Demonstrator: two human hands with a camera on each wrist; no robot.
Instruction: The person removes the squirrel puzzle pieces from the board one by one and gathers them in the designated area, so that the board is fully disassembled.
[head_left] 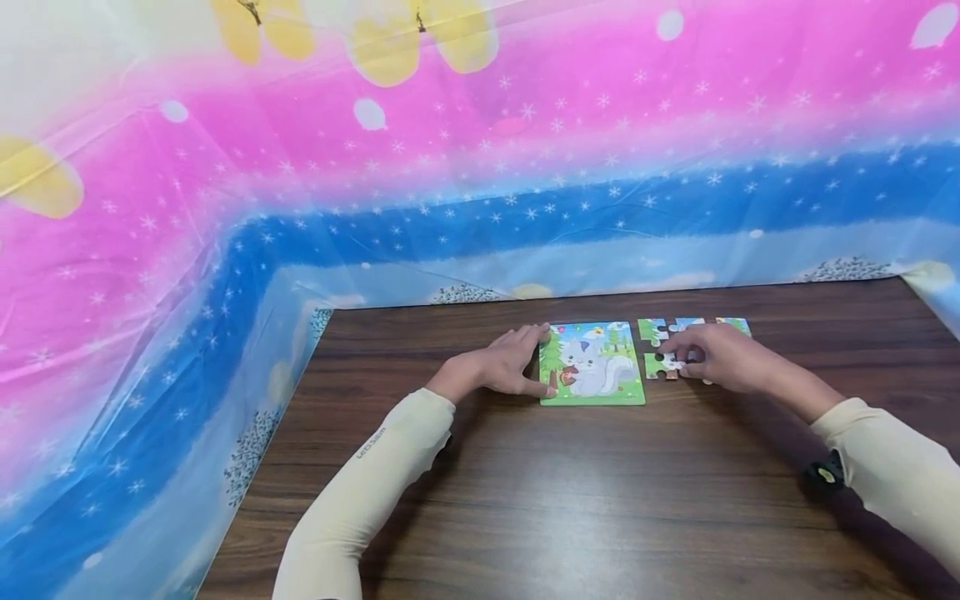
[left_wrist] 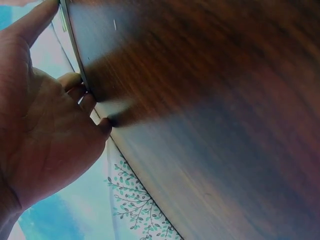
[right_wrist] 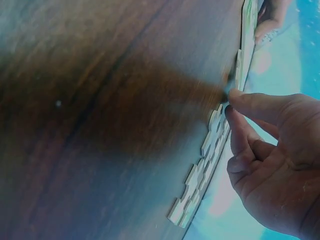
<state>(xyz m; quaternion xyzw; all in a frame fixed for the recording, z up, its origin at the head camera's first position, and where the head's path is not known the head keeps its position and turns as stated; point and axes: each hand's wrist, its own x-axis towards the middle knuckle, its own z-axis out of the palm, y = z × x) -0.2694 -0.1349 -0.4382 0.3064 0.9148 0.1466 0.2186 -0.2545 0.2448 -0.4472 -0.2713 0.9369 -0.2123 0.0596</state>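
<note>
A square puzzle board with a grey squirrel picture lies flat on the table. My left hand rests along its left side, thumb on the lower left corner and fingers at the upper one. In the left wrist view, the left hand reaches the board's thin edge. To the board's right, my right hand pinches a puzzle piece between thumb and index finger, low over the table. From the right wrist, the right hand has thumb and index nearly touching; the piece's outline is partly hidden there.
More puzzle pieces lie in rows right of the board, some partly covered by the right hand. They show edge-on as loose pieces in the right wrist view. The wooden table meets a patterned cloth behind and at left.
</note>
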